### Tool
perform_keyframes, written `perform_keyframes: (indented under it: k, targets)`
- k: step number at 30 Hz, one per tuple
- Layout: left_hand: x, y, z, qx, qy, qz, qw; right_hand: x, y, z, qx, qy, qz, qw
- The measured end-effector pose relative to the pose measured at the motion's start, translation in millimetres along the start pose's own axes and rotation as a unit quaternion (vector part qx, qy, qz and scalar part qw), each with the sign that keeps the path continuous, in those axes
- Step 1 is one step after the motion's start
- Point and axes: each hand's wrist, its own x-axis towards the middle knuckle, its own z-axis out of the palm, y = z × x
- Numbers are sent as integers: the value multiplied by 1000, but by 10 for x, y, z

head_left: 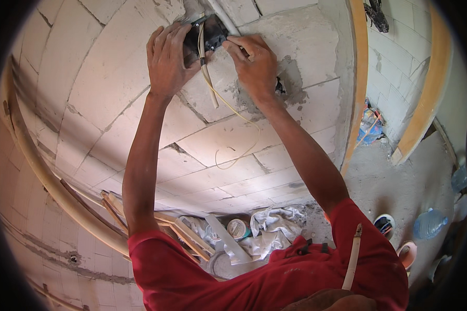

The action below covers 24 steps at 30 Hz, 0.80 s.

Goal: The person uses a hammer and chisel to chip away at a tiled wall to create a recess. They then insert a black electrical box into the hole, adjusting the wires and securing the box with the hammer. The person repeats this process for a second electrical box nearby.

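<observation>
A black square electrical box [213,37] sits at a recess in the block wall, at the top of the view. My left hand [167,59] grips the box's left side, fingers laid along its edge and thumb by its lower corner. At the opposite edge, my right hand [256,65] has its fingers curled and pinched on the box's right side. A pale cable [209,85] hangs out through the box, with a thin yellowish wire [244,119] trailing from it in a loop down the wall. Just above, a light-coloured conduit [224,16] runs toward the box.
Fresh grey mortar surrounds a dark hole [280,85] beside my right wrist. Wooden door-frame posts [359,67] stand right. Timber strips [184,233], white sheeting [280,223] and a can [238,228] lie below. A bucket [384,224] and water bottle [429,224] are on the floor.
</observation>
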Motion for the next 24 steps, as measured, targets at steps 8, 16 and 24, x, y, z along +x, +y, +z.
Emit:
perform_keyframes:
  k: [8,16,24]
  targets:
    - [-26,-25,36,16,-17,0,1000,-2,-90,76,-14,29,64,997]
    - [-31,-46,49,-12,-19,-6,1000,-74,-4,111,15,48,26,998]
    - [-136,-106,119,-7,21,12,1000,197,-162,-86,26,-80,164,983]
